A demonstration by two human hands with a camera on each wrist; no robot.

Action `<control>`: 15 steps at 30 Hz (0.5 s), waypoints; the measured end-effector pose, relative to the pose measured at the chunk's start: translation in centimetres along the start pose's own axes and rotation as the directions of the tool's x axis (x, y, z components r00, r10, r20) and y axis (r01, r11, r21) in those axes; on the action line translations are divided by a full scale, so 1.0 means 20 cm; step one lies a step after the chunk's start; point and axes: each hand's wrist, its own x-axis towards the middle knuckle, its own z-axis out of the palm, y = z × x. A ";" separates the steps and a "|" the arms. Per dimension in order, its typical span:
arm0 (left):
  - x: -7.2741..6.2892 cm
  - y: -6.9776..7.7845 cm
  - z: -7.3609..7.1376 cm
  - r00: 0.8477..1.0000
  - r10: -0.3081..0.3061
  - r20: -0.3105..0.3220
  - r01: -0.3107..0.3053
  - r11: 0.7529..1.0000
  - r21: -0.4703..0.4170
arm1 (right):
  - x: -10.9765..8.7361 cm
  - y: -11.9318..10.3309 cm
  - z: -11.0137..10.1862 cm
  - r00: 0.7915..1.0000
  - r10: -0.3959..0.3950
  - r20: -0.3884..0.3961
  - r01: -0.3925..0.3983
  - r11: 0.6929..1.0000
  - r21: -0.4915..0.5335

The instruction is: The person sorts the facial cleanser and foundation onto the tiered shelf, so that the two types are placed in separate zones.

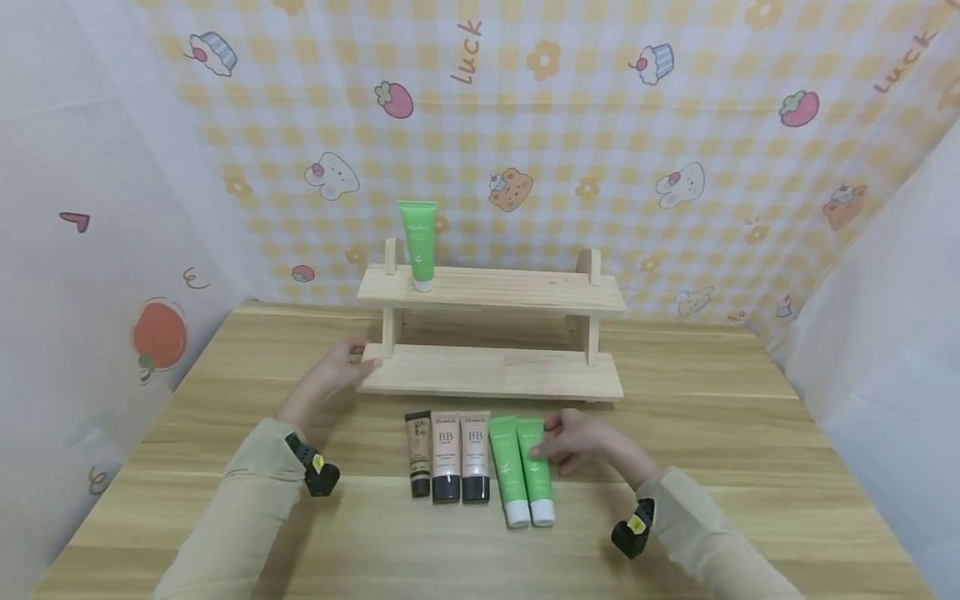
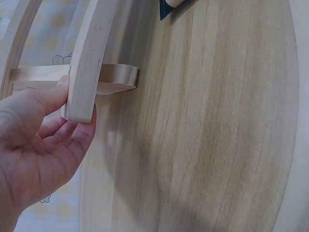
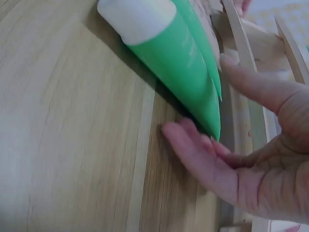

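Observation:
My left hand (image 1: 333,375) pinches the left end of the lower board (image 1: 487,371) of a small two-tier wooden shelf, thumb on top and fingers beneath in the left wrist view. My right hand (image 1: 585,440) is at the flat crimped end of the rightmost green tube (image 1: 535,471). In the right wrist view its thumb and fingers stand apart around that end, fingertips close to the tube's edge; whether they touch is unclear. A second green tube (image 1: 509,471) lies against it on the left. Both have white caps toward me.
Two pinkish BB cream tubes (image 1: 446,457) with black caps and a smaller brown-gold tube (image 1: 418,454) lie left of the green ones. Another green tube (image 1: 420,246) stands cap-down on the upper board (image 1: 510,287). A patterned cloth (image 1: 480,125) hangs behind the shelf.

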 end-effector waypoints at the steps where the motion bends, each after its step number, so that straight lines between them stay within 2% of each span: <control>1: 0.00 0.00 0.00 1.000 0.000 0.001 0.000 1.000 -0.001 | 0.00 -0.01 0.01 1.000 0.009 -0.019 -0.010 0.999 -0.033; 4: 0.00 0.01 0.00 1.000 -0.003 0.004 0.003 1.000 -0.012 | 0.00 -0.03 0.04 0.998 0.024 -0.057 -0.031 0.993 -0.117; 7: 0.00 0.01 0.00 1.000 -0.004 0.007 0.004 1.000 -0.014 | 0.00 -0.05 0.07 0.997 0.030 -0.071 -0.041 0.987 -0.157; 15: -0.01 0.00 -0.01 1.000 -0.013 0.014 0.013 1.000 0.007 | -0.01 -0.07 0.12 0.998 0.003 -0.066 -0.011 0.992 -0.123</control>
